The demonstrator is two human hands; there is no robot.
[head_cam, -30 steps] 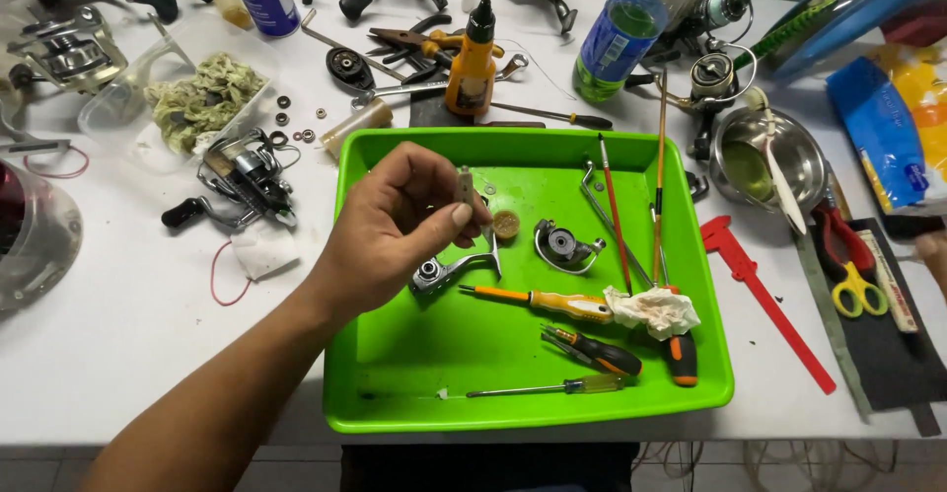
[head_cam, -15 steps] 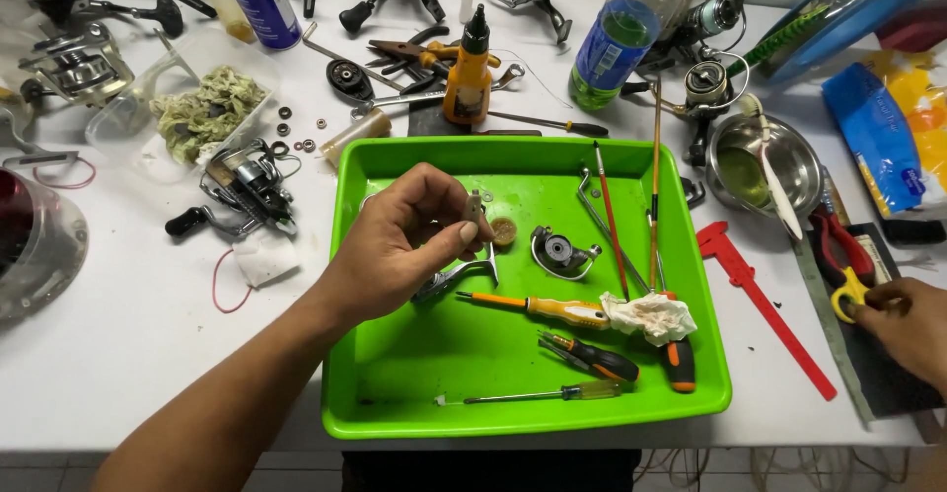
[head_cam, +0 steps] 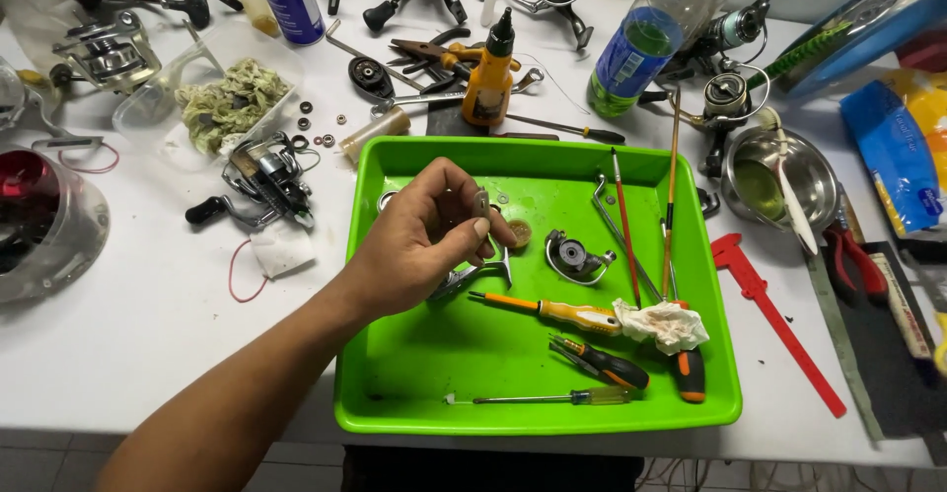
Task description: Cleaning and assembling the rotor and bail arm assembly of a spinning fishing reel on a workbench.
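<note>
Nearest, a thin yellow-handled screwdriver point(head_cam: 538, 396) lies along the front of the green tray point(head_cam: 395, 393) on the white desk point(head_cam: 148, 324). Above the tray's left half, the left hand point(head_cam: 424, 240) pinches a small grey metal part point(head_cam: 481, 203), grip closed on it. Beyond the tray stands an orange oil bottle point(head_cam: 490, 77).

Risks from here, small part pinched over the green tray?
1. The left hand pinches a small metal part by fingertips only; a slip may drop it among the tools in the green tray.
2. Loose bearings lie on the white table beside the tray; a forearm sweep might scatter them.
</note>
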